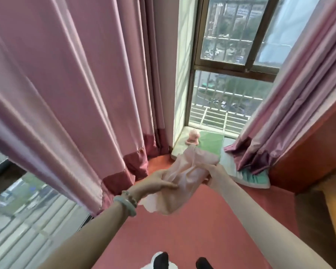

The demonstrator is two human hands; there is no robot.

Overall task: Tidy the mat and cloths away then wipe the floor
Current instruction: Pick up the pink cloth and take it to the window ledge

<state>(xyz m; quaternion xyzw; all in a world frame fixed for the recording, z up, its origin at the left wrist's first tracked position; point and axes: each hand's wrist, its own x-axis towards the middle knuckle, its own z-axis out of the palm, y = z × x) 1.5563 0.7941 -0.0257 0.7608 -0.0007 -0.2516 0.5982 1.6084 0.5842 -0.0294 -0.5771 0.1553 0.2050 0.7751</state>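
A thin pale pink cloth (184, 177) hangs bunched in the air between both my hands, above the red floor (192, 230). My left hand (155, 183) grips its left side, thumb lying over the fabric. My right hand (214, 174) pinches the cloth's right edge; its fingers are mostly hidden behind the fabric. A green mat (210, 143) lies on the low window ledge beyond the cloth. Another green and white cloth (254, 179) lies crumpled on the floor under the right curtain.
Pink curtains hang on the left (66, 94) and right (291, 105) of the window (231, 65). A small pink figure (193, 137) sits on the ledge beside the mat. Red-brown furniture (314, 148) stands at the right. My feet (163, 261) are at the bottom edge.
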